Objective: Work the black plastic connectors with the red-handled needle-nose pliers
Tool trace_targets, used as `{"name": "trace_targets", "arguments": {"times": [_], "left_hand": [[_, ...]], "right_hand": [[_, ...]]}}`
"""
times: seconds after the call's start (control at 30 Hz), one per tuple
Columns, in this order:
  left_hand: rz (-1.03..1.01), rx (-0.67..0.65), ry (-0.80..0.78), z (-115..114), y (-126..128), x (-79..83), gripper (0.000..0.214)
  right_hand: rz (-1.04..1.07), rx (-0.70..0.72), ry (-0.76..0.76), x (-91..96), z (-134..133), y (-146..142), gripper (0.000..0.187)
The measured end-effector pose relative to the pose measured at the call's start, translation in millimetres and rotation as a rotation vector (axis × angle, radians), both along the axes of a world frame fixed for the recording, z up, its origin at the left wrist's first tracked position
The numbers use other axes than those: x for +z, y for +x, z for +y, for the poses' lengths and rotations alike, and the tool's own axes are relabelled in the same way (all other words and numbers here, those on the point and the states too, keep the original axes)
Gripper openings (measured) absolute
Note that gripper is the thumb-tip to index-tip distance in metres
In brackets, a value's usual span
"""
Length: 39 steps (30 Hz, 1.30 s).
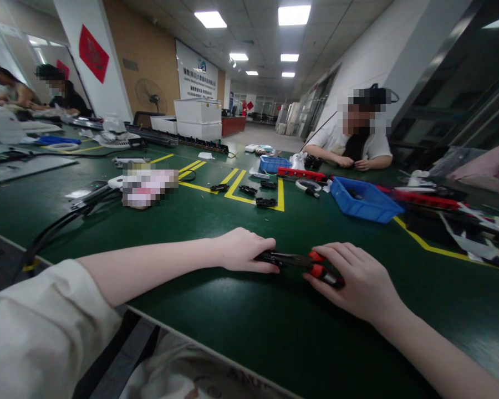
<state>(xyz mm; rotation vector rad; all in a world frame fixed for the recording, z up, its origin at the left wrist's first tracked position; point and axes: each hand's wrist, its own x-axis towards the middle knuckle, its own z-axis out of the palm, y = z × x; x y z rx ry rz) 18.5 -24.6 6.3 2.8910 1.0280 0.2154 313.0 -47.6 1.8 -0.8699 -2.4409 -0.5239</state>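
Note:
On the green table [241, 327] both my hands meet over a pair of black pliers with red handles [311, 265]. My left hand [243, 250] is curled shut around the black end of the tool. My right hand [355, 282] grips the red handles with thumb and fingers. The tool lies low, close to the tabletop. Part of the tool is hidden under my left fingers.
A blue bin [363, 200] sits at the right, a smaller blue bin [273, 163] farther back. Several small black parts [266, 202] lie inside yellow floor-tape lines [237, 185]. A person [353, 147] sits across the table; black cables [58, 227] run at left.

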Motion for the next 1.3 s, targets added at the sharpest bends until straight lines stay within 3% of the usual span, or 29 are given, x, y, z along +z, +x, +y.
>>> {"name": "trace_targets", "arguments": {"times": [0.53, 0.83, 1.0, 1.3], "left_hand": [[0.029, 0.006, -0.007, -1.4, -0.7, 2.9, 0.047], [0.031, 0.001, -0.008, -0.5, -0.2, 2.1, 0.045], [0.028, -0.005, -0.008, 0.0, -0.4, 1.6, 0.045], [0.037, 0.014, -0.014, -1.2, 0.0, 3.3, 0.046]], "right_hand": [[-0.024, 0.023, 0.079, 2.6, -0.6, 0.6, 0.031], [-0.040, 0.039, 0.200, 2.9, 0.8, 4.3, 0.035], [-0.004, 0.046, 0.171, 1.9, 1.1, 4.8, 0.040], [0.006, 0.087, 0.086, 0.7, -0.1, -0.7, 0.031]]}}
